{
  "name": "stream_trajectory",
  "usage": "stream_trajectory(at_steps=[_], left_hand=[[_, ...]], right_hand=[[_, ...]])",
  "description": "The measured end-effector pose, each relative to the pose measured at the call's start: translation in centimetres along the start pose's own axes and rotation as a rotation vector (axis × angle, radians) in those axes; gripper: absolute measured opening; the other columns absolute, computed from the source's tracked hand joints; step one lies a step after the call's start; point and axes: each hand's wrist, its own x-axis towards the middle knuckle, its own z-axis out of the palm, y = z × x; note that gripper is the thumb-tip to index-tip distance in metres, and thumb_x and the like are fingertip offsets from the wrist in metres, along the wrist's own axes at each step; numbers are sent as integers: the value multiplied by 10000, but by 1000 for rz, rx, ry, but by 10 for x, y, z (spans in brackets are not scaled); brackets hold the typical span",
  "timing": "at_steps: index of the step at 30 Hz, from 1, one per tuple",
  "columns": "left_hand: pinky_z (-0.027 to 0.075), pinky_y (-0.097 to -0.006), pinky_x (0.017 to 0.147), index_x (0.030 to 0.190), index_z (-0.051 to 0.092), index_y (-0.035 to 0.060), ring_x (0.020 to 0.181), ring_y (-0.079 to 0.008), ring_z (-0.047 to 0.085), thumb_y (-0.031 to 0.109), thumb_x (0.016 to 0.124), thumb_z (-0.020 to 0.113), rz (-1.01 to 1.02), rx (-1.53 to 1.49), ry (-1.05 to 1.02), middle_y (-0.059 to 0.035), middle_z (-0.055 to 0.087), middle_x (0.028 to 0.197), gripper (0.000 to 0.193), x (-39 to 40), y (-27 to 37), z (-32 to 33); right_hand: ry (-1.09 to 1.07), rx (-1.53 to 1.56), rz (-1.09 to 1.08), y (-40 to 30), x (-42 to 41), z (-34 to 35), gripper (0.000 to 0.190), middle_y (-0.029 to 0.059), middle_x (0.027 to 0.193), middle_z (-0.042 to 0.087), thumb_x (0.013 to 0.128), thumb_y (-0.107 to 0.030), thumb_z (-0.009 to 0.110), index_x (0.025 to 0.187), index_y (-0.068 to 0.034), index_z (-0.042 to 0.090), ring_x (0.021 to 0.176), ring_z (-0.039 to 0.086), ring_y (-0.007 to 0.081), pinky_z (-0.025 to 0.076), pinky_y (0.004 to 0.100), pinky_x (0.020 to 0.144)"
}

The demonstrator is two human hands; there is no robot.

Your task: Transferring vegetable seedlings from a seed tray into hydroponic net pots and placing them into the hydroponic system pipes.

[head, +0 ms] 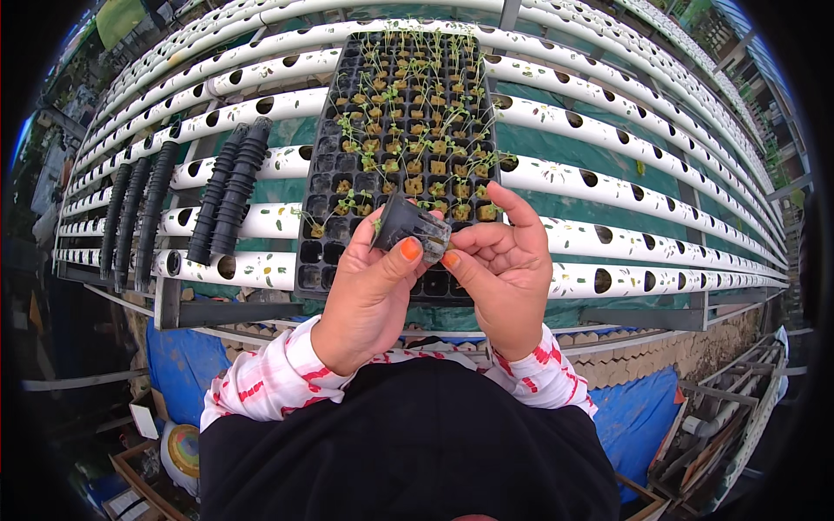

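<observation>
My left hand [365, 293] holds a black plastic net cup [405, 223] tipped on its side, its wide mouth facing left and its slotted base facing right. A bit of green leaf shows at the cup's rim. At the base, the thumb and forefinger of my right hand [508, 277] pinch together against the cup; whatever lies between those fingertips is too small to tell. Under both hands lies a black seedling tray [319, 189], with leggy green seedlings in yellowish-brown plugs. Several cells in its near and left parts hold no plug.
White hydroponic pipes [586, 176] with round holes run crosswise beneath the tray. Left of it, stacks of nested black net cups [231, 195] lie across the pipes. One black cup [173, 263] sits in a pipe hole. A grey metal frame [238, 314] edges the near side.
</observation>
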Motion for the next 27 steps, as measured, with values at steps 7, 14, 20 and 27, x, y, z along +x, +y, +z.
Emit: stream_trajectory(at_steps=[7,14,20,27], left_hand=[[372,-377,934,1194,485,123,1090,-182,510,304,815,665,-25,15,36,-59,548,1165,457,-1,0,2],[373,-374,932,1190,487,124,1076,-171,514,295,819,661,-44,13,66,-55,556,1152,444,-2,1,3],[373,-385,957,1205,463,101,1096,-199,511,248,795,692,-2,29,27,-90,553,1152,492,-1,0,2],[456,-299,883,1184,456,33,1033,-154,534,-23,706,731,194,231,-6,-93,541,1115,554,0,-2,-6]], right_hand=[[-22,-100,-75,2,-1,0,644,88,889,600,760,160,577,1327,-7,322,859,590,117,479,233,783],[-130,-363,-191,5,-4,-7,727,105,889,591,770,144,583,1376,-6,211,799,594,115,491,220,728],[-62,-46,-34,6,-1,-8,703,101,940,595,768,122,604,1367,-27,267,868,604,143,501,256,767],[-158,-510,-20,-27,1,-21,728,121,1101,525,686,-84,767,1308,-23,393,960,543,162,468,265,754]])
